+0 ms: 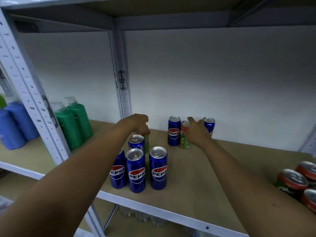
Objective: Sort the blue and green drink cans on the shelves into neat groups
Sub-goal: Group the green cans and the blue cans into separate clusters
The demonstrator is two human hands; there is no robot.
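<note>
Both arms reach in over the shelf (196, 177), a tan board on a white metal frame. The left hand (137, 124) is bent down at the wrist over a green can (146, 144) that stands just behind a cluster of blue cans; its fingers curl over the can's top, so its grip looks closed on that can, though the hand hides most of the contact. The cluster has four blue cans, all upright and close together: the back blue can (136, 142) beside the green one, and three in front, the left front can (118, 170) partly behind the forearm, the middle front can (136, 170) and the right front can (158, 168).

Farther back near the wall, the right hand (199, 132) wraps around a second green can (184, 135) with an orange-red top band, a narrow grip holding it at the side. This can stands between a tall blue can (174, 131) on its left and another blue can (210, 126) partly hidden behind the hand.

At the right edge of the shelf sits a group of red-rimmed cans (301, 182), blurred. On the neighbouring bay to the left stand green bottles (73, 124) and blue bottles (15, 124)
</note>
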